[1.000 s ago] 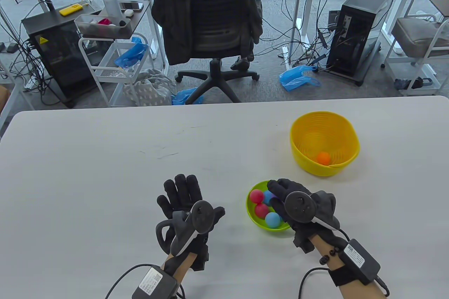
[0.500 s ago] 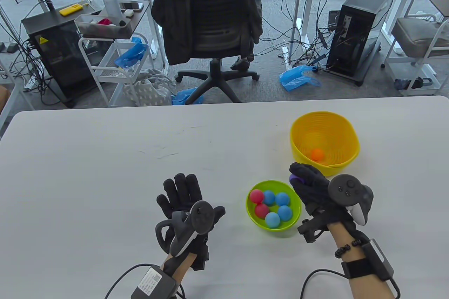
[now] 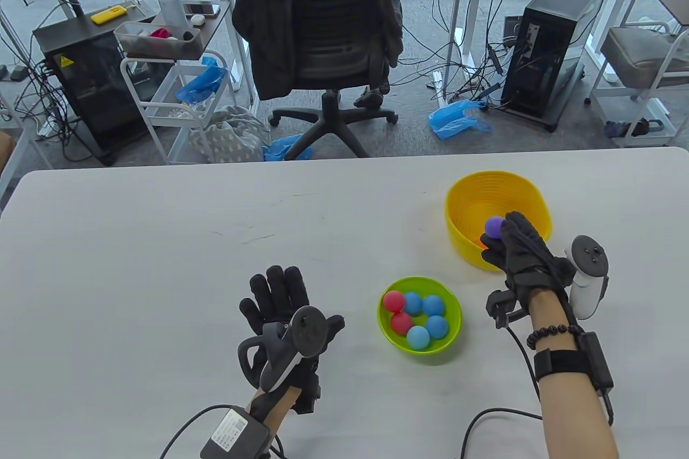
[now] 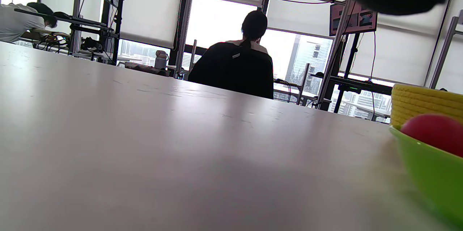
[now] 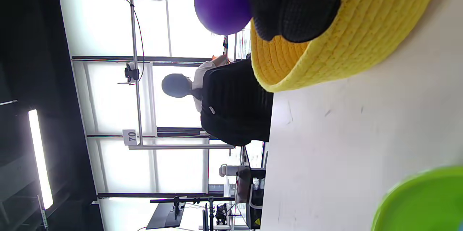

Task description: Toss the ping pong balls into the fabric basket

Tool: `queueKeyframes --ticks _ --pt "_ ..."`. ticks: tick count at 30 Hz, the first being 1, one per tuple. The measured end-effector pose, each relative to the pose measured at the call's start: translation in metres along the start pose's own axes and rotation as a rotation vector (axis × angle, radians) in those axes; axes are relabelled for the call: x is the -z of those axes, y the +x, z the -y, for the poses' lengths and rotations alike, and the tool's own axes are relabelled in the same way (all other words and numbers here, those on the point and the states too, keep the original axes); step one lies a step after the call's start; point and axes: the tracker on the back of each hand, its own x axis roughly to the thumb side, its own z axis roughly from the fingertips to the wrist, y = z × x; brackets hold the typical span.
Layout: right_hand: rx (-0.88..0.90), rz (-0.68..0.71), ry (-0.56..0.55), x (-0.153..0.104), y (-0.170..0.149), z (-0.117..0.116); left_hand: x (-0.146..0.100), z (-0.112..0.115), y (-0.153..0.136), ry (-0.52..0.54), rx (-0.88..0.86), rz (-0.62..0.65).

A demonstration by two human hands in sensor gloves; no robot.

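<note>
A yellow woven fabric basket (image 3: pixel 473 192) stands at the right of the table, also in the right wrist view (image 5: pixel 365 32). My right hand (image 3: pixel 511 249) pinches a purple ball (image 3: pixel 494 226) at its fingertips over the basket's near rim; the ball shows in the right wrist view (image 5: pixel 221 3). An orange ball (image 3: pixel 486 245) in the basket is mostly hidden behind my fingers. A green bowl (image 3: pixel 453 327) in front holds two red and several blue balls (image 3: pixel 419 337). My left hand (image 3: pixel 280 297) rests flat on the table, fingers spread, left of the bowl.
The white table's far edge (image 3: pixel 344 160) lies beyond the basket. An office chair with a dark jacket (image 3: pixel 317 23) stands behind it. The green bowl's rim (image 4: pixel 427 173) and a red ball (image 4: pixel 434 137) show at the right in the left wrist view.
My right hand lifted a purple ball out of the green bowl and carried it forward and right to the yellow basket's near rim. The orange ball rolled slightly. My left hand stayed still.
</note>
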Motion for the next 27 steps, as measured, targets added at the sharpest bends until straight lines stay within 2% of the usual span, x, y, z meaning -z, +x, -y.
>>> queueKeyframes --ticks 6,14,21,27 --pt "0.015 0.029 0.001 -0.003 0.003 0.001 0.0 -0.001 -0.001 -0.005 -0.005 -0.003" --pt "-0.058 0.195 -0.054 -0.025 0.014 -0.012 0.0 -0.002 -0.001 0.0 -0.008 0.0" --pt "-0.305 0.363 -0.073 -0.048 0.029 -0.043 0.0 -0.002 -0.003 0.001 -0.016 -0.002" --pt "-0.627 0.472 -0.026 -0.065 0.048 -0.079 -0.001 -0.004 -0.004 0.002 -0.027 -0.007"
